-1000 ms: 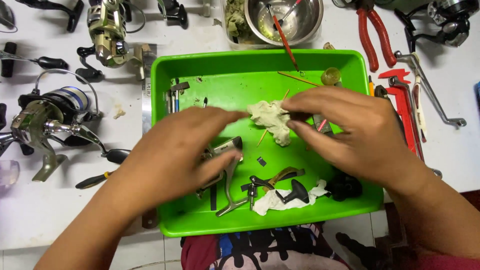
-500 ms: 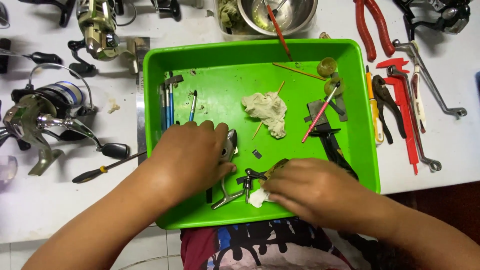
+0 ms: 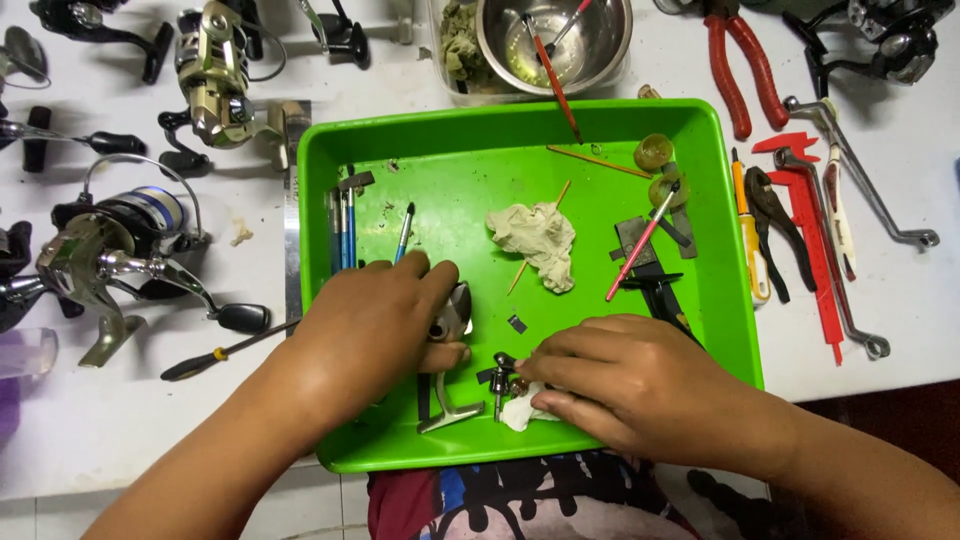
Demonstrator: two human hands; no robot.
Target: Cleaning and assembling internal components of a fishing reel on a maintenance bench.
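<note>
Hands work low in the green tray (image 3: 520,130) on the white counter (image 3: 180,420). Left hand (image 3: 375,325) lies palm down, fingers curled around a silver reel body (image 3: 455,310). Right hand (image 3: 630,385) presses a white cloth scrap (image 3: 520,412), fingertips closed on small dark parts (image 3: 502,368). Tray also holds a crumpled rag (image 3: 535,240), brushes and picks. Parts under both palms are hidden.

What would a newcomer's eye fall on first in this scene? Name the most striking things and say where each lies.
The bright green plastic tray fills the middle of the white table, and both hands work at its near edge. The left hand grips a silver metal reel body, while the right hand presses on a small white cloth. A crumpled beige rag lies at the tray's centre.
</note>
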